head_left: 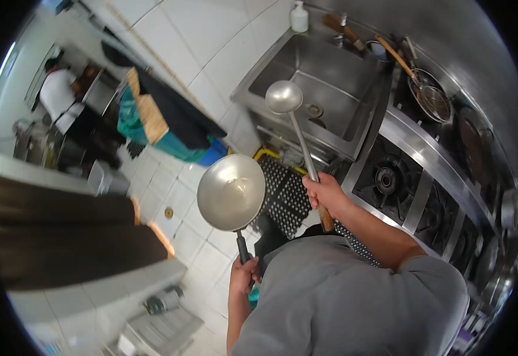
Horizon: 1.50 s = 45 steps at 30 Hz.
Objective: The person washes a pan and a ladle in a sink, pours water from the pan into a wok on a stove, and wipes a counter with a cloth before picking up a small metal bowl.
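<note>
My left hand (245,274) is closed round the black handle of a metal wok (226,196). The wok is held over the tiled floor with its inside facing the camera, and only a bright reflection shows in it. In my right hand (325,194) is a long ladle (302,139), gripped near its wooden end. Its round metal bowl reaches up over the near left rim of the sink (259,89) in this view. The ladle and the wok are apart.
On the right stands a stove with black burners (387,180). Behind it lie a strainer (434,101) and other pans. A soap bottle (299,18) stands at the sink corner. A black perforated mat (282,190) covers part of the floor. Another person (60,98) works at far left.
</note>
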### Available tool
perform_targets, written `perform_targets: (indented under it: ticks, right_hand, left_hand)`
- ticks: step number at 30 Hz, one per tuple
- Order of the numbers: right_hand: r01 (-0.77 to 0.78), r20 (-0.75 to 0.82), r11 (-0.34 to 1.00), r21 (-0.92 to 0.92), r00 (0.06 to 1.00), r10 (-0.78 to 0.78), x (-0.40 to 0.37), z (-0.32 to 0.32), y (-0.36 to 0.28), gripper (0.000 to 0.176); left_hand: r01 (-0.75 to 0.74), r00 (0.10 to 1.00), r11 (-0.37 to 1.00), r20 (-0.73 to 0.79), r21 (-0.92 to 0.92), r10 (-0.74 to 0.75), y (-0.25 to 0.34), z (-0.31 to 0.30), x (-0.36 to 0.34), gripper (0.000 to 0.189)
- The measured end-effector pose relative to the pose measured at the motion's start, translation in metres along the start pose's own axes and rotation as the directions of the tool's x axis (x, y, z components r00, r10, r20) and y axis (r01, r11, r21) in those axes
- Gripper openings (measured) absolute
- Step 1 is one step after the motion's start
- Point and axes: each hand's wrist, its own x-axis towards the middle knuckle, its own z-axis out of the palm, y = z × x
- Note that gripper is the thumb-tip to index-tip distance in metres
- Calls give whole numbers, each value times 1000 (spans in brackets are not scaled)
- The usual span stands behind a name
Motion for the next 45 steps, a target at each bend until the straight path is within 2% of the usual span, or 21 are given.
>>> perform_targets:
  ticks: [2, 3, 6, 9, 10, 14, 19, 21, 23, 24, 27, 29, 30, 31, 33, 36, 39, 43, 44, 45]
  right_hand:
    - [-9, -82, 995, 103, 996, 18, -11, -5, 7, 22]
    - [46, -109, 985, 165, 994, -28, 53, 31, -35, 21]
    - [27, -215, 936, 352, 975, 53, 64, 46, -58, 23]
    - [109, -331, 920, 375, 943, 23, 85, 31, -74, 19]
    - [164, -355, 924, 345, 934, -34, 97, 20, -76, 20]
    - [271, -515, 913, 305, 853, -82, 148, -25, -105, 22]
    - [247, -589, 954, 172, 802, -102, 227, -88, -166, 25]
    - [194, -578, 980, 41, 805, -135, 259, -113, -198, 27]
    - [108, -616, 975, -195, 760, -207, 286, -123, -215, 26]
    - [51, -625, 949, -312, 741, -246, 292, -127, -219, 27]
    - [-39, -555, 849, -527, 772, -309, 296, -143, -202, 40]
    - [-81, -581, 844, -531, 760, -293, 272, -143, -184, 45]
    - [-170, -625, 815, -554, 732, -272, 253, -140, -177, 46]
    - [-262, -668, 781, -567, 701, -250, 236, -138, -168, 46]
    - [-360, -741, 751, -554, 624, -248, 216, -143, -134, 46]
    - [-474, -773, 710, -521, 615, -156, 180, -129, -108, 46]
    - [-442, -780, 764, -471, 612, -127, 150, -100, -94, 42]
    - [-272, -784, 929, -251, 620, -31, 131, -63, -73, 40]
    - [-289, -836, 943, -167, 548, 19, 129, -45, -74, 38]
    - [-300, -849, 943, -141, 527, 41, 126, -31, -76, 42]
  left_hand:
    - [35, 997, 996, 69, 85, -41, 8, -12, 4, 18]
    - [-26, 995, 989, 99, 146, 11, 87, -23, 68, 17]
    - [-16, 985, 950, 169, 312, -39, 150, -17, 87, 17]
    - [-70, 966, 859, 249, 507, -68, 214, 2, 113, 18]
    - [-88, 961, 851, 270, 518, -65, 228, 10, 123, 18]
    - [-153, 939, 798, 337, 583, -66, 270, 56, 160, 16]
    - [-143, 928, 765, 355, 628, -118, 287, 119, 203, 16]
    - [-145, 925, 741, 355, 656, -134, 296, 146, 218, 16]
    - [-150, 911, 721, 377, 677, -164, 303, 161, 236, 17]
    - [-155, 903, 709, 390, 688, -182, 309, 172, 243, 17]
    - [-181, 882, 672, 421, 718, -212, 327, 202, 265, 17]
    - [-181, 867, 655, 434, 733, -246, 339, 216, 287, 16]
    - [-206, 847, 673, 474, 710, -241, 341, 220, 303, 16]
    - [-154, 855, 627, 421, 763, -302, 347, 230, 318, 16]
    - [-188, 830, 620, 460, 762, -315, 349, 244, 357, 17]
    - [-241, 775, 602, 524, 761, -352, 351, 280, 414, 22]
    - [-40, 793, 554, 363, 832, -489, 335, 325, 485, 20]
    - [67, 787, 492, 257, 868, -561, 296, 377, 561, 20]
    - [80, 769, 475, 249, 876, -589, 292, 387, 574, 20]
    - [91, 751, 459, 241, 884, -614, 287, 392, 585, 20]
